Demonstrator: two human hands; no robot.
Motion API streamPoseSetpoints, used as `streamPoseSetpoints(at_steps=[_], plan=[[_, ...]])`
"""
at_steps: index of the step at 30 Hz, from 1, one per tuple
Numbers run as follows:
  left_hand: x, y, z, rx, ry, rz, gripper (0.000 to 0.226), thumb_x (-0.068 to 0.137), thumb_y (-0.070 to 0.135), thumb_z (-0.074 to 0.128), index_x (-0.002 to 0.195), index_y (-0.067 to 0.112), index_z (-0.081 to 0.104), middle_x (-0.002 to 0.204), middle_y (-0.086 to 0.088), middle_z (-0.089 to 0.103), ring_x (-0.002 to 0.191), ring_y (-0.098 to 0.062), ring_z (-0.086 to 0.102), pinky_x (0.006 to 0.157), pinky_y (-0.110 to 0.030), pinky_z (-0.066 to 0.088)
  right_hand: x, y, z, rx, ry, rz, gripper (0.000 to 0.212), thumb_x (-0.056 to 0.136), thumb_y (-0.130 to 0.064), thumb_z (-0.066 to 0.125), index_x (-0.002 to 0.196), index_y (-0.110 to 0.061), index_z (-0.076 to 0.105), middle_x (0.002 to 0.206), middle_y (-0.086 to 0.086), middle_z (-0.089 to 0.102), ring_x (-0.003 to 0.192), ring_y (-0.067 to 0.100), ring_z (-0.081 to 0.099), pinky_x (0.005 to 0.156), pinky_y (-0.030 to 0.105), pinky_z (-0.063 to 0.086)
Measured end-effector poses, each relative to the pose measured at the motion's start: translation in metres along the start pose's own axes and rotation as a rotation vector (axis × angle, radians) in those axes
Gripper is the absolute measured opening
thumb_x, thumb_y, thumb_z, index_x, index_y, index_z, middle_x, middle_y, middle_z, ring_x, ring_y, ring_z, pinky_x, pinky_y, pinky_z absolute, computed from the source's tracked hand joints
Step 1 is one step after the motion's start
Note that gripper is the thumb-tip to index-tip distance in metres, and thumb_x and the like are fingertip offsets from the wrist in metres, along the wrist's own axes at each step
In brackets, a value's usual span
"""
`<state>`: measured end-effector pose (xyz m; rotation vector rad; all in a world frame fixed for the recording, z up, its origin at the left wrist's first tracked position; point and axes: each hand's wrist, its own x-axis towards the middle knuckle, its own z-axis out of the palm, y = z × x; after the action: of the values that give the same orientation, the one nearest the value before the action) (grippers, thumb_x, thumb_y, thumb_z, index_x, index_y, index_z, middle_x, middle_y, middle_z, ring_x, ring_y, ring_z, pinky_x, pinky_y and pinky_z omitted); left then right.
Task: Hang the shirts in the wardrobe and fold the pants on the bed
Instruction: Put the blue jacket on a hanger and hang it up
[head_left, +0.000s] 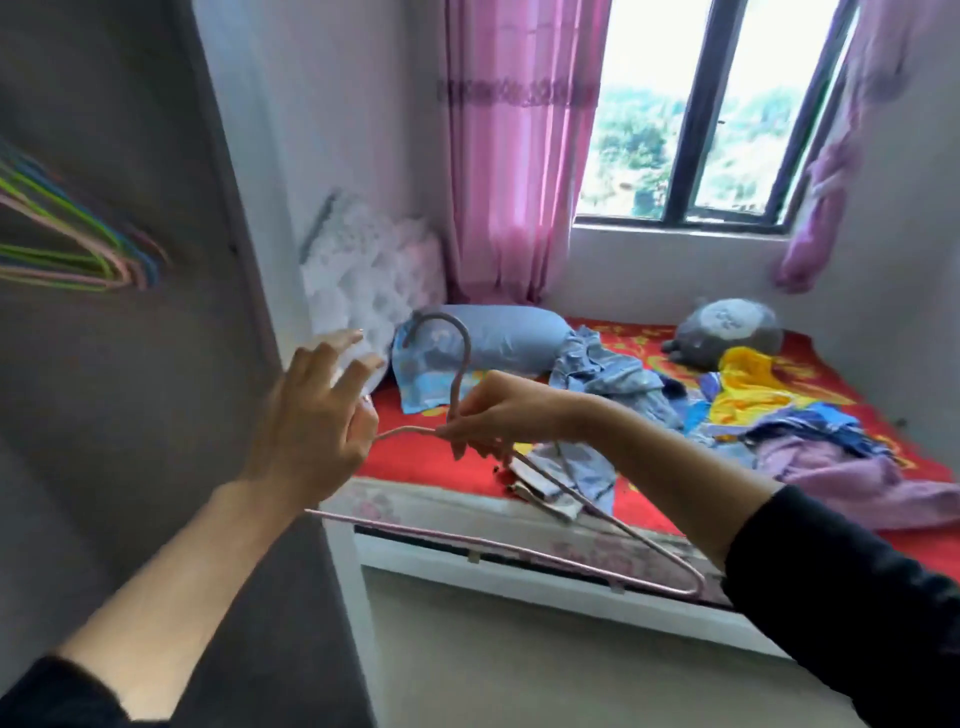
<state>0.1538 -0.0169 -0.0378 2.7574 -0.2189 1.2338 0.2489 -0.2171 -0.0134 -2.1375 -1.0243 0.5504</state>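
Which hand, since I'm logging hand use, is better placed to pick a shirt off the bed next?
Probably left: the left hand is open and free, while the right hand grips the hanger, though the clothes lie rightward.

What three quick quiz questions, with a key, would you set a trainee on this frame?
1. What does the right hand grip? A: a pink hanger. B: a shirt. C: a pillow.
2. True or false: a shirt already hangs on the pink hanger.
3. Fill in: the crumpled clothes lie on the ____.
Key: 1 A; 2 false; 3 bed.
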Motion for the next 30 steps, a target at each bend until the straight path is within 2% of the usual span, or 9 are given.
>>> streamPoseSetpoints(at_steps=[3, 6, 11, 13, 17, 19, 23, 26, 30], plan=[[0.02, 0.067, 0.059, -0.035, -0.09, 0.071, 0.037, 0.076, 0.011, 0.053, 0.112, 0.005, 0.063, 0.128, -0.017, 0.053, 0.119, -0.033, 0.047, 0.087, -0.045, 0.05, -0.047, 0.069, -0.041, 0.013, 0.007, 0.073, 0.027, 0.092, -0.024, 0.062, 0.071, -0.008, 0.07, 0.053, -0.002, 0.055, 0.048, 0.009, 0.051, 0.049, 0.019, 0.043], [0.043, 0.136, 0.121, -0.082, -0.222, 0.102, 0.041, 0.071, 0.004, 0.062, 0.112, 0.004, 0.062, 0.128, -0.018, 0.053, 0.119, -0.036, 0.049, 0.091, -0.046, 0.048, -0.092, 0.14, -0.074, 0.009, 0.094, 0.188, 0.027, 0.09, -0.022, 0.065, 0.066, -0.012, 0.068, 0.049, -0.004, 0.055, 0.042, 0.005, 0.049, 0.045, 0.017, 0.041], [0.075, 0.231, 0.225, -0.108, -0.442, 0.137, 0.049, 0.082, 0.015, 0.049, 0.13, 0.007, 0.049, 0.14, -0.015, 0.039, 0.131, -0.03, 0.033, 0.104, -0.047, 0.037, -0.155, 0.236, -0.122, -0.018, 0.199, 0.374, 0.024, 0.088, -0.022, 0.066, 0.072, -0.005, 0.07, 0.056, 0.004, 0.057, 0.049, 0.013, 0.051, 0.045, 0.021, 0.043], [0.088, 0.272, 0.268, -0.107, -0.513, 0.17, 0.049, 0.085, 0.02, 0.047, 0.132, 0.01, 0.046, 0.143, -0.013, 0.036, 0.133, -0.028, 0.03, 0.105, -0.044, 0.035, -0.181, 0.279, -0.144, -0.024, 0.271, 0.429, 0.025, 0.087, -0.02, 0.067, 0.065, -0.008, 0.068, 0.052, 0.001, 0.056, 0.045, 0.011, 0.05, 0.044, 0.02, 0.041], [0.117, 0.346, 0.344, -0.111, -0.58, 0.255, 0.042, 0.087, 0.024, 0.046, 0.127, 0.012, 0.049, 0.139, -0.012, 0.04, 0.128, -0.029, 0.034, 0.099, -0.041, 0.035, -0.224, 0.356, -0.186, -0.049, 0.362, 0.546, 0.03, 0.087, -0.022, 0.066, 0.064, -0.002, 0.066, 0.052, 0.0, 0.053, 0.042, 0.006, 0.045, 0.044, 0.017, 0.036], [0.135, 0.378, 0.383, -0.132, -0.591, 0.299, 0.04, 0.087, 0.025, 0.047, 0.124, 0.012, 0.05, 0.136, -0.012, 0.043, 0.126, -0.03, 0.036, 0.097, -0.04, 0.036, -0.239, 0.395, -0.206, -0.054, 0.411, 0.593, 0.034, 0.087, -0.022, 0.066, 0.058, -0.006, 0.059, 0.048, -0.004, 0.048, 0.039, 0.003, 0.04, 0.044, 0.018, 0.034], [0.173, 0.437, 0.465, -0.159, -0.633, 0.382, 0.039, 0.087, 0.023, 0.046, 0.124, 0.012, 0.049, 0.132, -0.012, 0.045, 0.123, -0.032, 0.037, 0.096, -0.04, 0.038, -0.257, 0.472, -0.249, -0.077, 0.474, 0.674, 0.036, 0.087, -0.023, 0.065, 0.057, -0.01, 0.051, 0.061, 0.008, 0.049, 0.056, 0.013, 0.044, 0.056, 0.029, 0.035], [0.205, 0.479, 0.533, -0.17, -0.691, 0.45, 0.038, 0.087, 0.021, 0.046, 0.124, 0.012, 0.048, 0.131, -0.013, 0.045, 0.123, -0.032, 0.037, 0.098, -0.039, 0.038, -0.266, 0.531, -0.282, -0.046, 0.511, 0.753, 0.041, 0.085, -0.024, 0.065, 0.052, -0.012, 0.045, 0.061, 0.009, 0.047, 0.059, 0.016, 0.044, 0.055, 0.028, 0.036], [0.254, 0.54, 0.617, -0.22, -0.734, 0.501, 0.036, 0.087, 0.023, 0.045, 0.121, 0.012, 0.052, 0.126, -0.011, 0.05, 0.121, -0.03, 0.04, 0.098, -0.038, 0.036, -0.278, 0.604, -0.335, -0.016, 0.597, 0.904, 0.046, 0.085, -0.029, 0.064, 0.049, -0.014, 0.041, 0.052, 0.001, 0.044, 0.051, 0.01, 0.041, 0.047, 0.023, 0.032]])
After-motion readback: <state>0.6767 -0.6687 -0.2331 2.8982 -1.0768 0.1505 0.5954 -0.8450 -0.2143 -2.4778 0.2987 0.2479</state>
